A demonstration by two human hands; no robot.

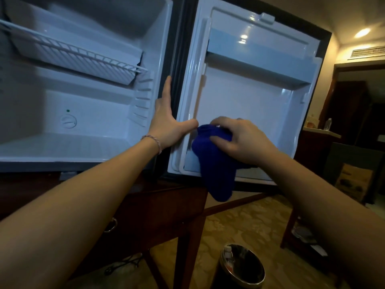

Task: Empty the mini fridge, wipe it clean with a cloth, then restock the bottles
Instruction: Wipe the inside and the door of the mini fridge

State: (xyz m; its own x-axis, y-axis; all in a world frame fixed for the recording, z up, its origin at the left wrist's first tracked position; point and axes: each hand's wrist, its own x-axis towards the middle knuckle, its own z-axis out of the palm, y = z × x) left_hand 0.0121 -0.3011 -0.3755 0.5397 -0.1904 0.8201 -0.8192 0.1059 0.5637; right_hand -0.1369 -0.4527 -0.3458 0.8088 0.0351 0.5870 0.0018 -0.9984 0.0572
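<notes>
Head camera looking forward and down, close to the open fridge.

It is sitting just behind both outstretched forearms, facing the fridge cavity on the left and the swung-open door on the right, and taking in the floor below. Being the only view, it is sharing nothing.

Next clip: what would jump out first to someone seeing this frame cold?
The blue cloth, gripped by the right hand against the lower inside of the open fridge door. Beside it, the left hand rests flat on the fridge's front edge by the hinge. The fridge interior on the left holds no bottles, only a wire shelf.
</notes>
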